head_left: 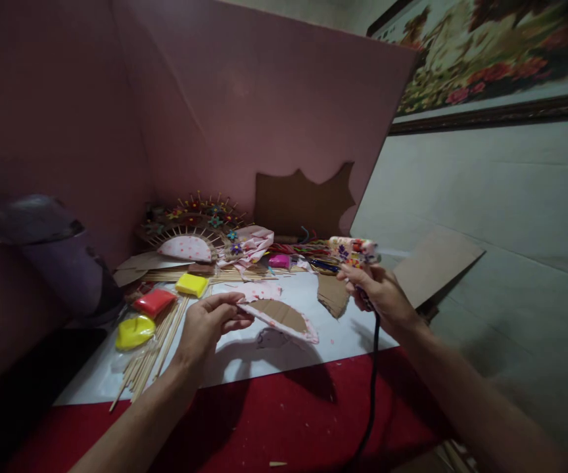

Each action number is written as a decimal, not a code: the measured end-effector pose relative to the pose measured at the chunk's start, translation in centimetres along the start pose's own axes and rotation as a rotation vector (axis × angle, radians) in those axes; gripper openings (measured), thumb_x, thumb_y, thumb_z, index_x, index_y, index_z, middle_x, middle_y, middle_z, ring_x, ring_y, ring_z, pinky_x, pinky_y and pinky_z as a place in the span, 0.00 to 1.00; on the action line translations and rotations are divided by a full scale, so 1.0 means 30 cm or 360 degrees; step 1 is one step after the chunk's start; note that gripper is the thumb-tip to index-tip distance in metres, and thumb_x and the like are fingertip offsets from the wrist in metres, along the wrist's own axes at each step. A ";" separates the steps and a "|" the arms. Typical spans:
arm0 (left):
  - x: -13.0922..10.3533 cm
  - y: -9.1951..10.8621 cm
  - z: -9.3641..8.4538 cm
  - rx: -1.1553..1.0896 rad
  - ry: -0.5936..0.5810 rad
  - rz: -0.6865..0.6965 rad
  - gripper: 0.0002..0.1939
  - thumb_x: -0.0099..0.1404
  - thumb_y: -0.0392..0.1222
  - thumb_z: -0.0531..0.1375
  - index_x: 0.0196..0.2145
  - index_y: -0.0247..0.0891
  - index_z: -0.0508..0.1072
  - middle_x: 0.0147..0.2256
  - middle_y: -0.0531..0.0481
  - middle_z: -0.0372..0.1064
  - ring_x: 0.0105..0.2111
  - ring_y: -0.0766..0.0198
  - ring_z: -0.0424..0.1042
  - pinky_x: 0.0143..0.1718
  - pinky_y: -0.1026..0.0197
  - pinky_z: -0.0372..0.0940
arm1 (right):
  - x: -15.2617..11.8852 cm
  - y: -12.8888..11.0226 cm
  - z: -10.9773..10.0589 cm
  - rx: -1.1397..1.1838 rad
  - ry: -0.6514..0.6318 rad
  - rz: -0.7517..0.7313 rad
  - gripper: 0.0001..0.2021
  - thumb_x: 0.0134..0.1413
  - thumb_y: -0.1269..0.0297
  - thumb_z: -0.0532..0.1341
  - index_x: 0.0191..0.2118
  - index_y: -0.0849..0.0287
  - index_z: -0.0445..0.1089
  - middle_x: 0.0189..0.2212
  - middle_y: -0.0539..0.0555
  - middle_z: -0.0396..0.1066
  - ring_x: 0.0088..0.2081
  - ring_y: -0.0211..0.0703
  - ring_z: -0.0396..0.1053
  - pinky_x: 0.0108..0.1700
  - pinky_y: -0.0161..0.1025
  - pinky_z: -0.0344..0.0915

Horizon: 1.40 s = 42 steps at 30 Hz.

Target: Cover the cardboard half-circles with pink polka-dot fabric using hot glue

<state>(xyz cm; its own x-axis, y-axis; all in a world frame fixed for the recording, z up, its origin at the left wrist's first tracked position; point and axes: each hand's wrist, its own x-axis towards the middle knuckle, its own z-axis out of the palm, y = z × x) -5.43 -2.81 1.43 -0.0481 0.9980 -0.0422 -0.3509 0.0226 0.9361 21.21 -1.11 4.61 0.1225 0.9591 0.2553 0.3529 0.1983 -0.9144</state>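
Note:
My left hand [217, 320] pinches the left end of a half-round cardboard piece [279, 314], whose edge is wrapped in pink dotted cloth. The piece is held above the white sheet, bare cardboard side up. My right hand [380, 293] is closed round the handle of a flower-patterned tool [354, 251] with a black cord [373, 381] hanging down. The tool is to the right of the cardboard piece, apart from it. Behind the piece lies a scrap of pink dotted cloth [259, 290].
Wooden sticks [158, 345] and yellow [192, 284] and red [154, 301] clay packets lie at the left. A stick fan with flowers [185, 247] stands behind. Torn cardboard [333, 294] rests near my right hand; a purple container [70, 269] is far left.

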 end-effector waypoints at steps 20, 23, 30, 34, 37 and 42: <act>-0.037 0.016 0.016 -0.0135 -0.0198 0.0092 0.07 0.52 0.39 0.64 0.26 0.31 0.78 0.22 0.49 0.73 0.21 0.66 0.70 0.23 0.63 0.69 | -0.072 -0.010 0.049 -0.0415 -0.0362 -0.0140 0.24 0.52 0.43 0.56 0.40 0.61 0.70 0.34 0.58 0.72 0.35 0.48 0.69 0.34 0.40 0.63; -0.038 0.017 0.019 -0.0163 -0.0212 0.0110 0.06 0.52 0.38 0.64 0.26 0.32 0.78 0.22 0.49 0.74 0.22 0.65 0.71 0.24 0.63 0.69 | -0.118 -0.007 0.168 0.0398 -0.0896 0.0382 0.30 0.43 0.39 0.61 0.40 0.64 0.69 0.31 0.56 0.72 0.30 0.43 0.69 0.30 0.36 0.63; -0.040 0.025 0.012 -0.0165 -0.0228 -0.0015 0.10 0.53 0.39 0.63 0.34 0.34 0.78 0.22 0.49 0.75 0.22 0.63 0.73 0.24 0.63 0.69 | -0.131 -0.004 0.256 0.1166 -0.0903 0.0543 0.18 0.39 0.60 0.70 0.36 0.63 0.70 0.29 0.53 0.74 0.28 0.38 0.70 0.32 0.34 0.65; -0.033 0.025 0.011 -0.0069 -0.0316 -0.0244 0.09 0.54 0.41 0.63 0.25 0.30 0.76 0.23 0.44 0.75 0.21 0.62 0.74 0.23 0.64 0.69 | -0.121 0.011 0.247 0.1156 -0.0860 0.0556 0.16 0.41 0.60 0.70 0.35 0.63 0.70 0.27 0.52 0.73 0.26 0.37 0.70 0.31 0.34 0.65; -0.030 0.017 0.013 -0.0006 -0.0356 -0.0360 0.11 0.55 0.41 0.63 0.23 0.29 0.76 0.22 0.43 0.75 0.21 0.63 0.74 0.22 0.65 0.68 | -0.123 0.023 0.239 0.1139 -0.0841 0.0565 0.16 0.39 0.60 0.70 0.35 0.63 0.70 0.28 0.52 0.74 0.27 0.37 0.70 0.31 0.33 0.65; -0.031 0.010 0.017 0.0065 -0.0395 -0.0441 0.12 0.54 0.43 0.64 0.23 0.29 0.77 0.22 0.42 0.75 0.20 0.63 0.73 0.21 0.66 0.68 | -0.128 0.032 0.233 0.1139 -0.0846 0.0524 0.15 0.40 0.61 0.70 0.34 0.62 0.70 0.27 0.51 0.73 0.26 0.36 0.69 0.30 0.32 0.64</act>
<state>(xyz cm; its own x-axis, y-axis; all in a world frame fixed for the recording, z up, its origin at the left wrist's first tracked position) -5.01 -3.70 1.94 0.2737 0.9376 -0.2144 -0.2813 0.2911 0.9144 14.59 -3.19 0.56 -0.3856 0.9204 -0.0650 -0.2977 -0.1908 -0.9354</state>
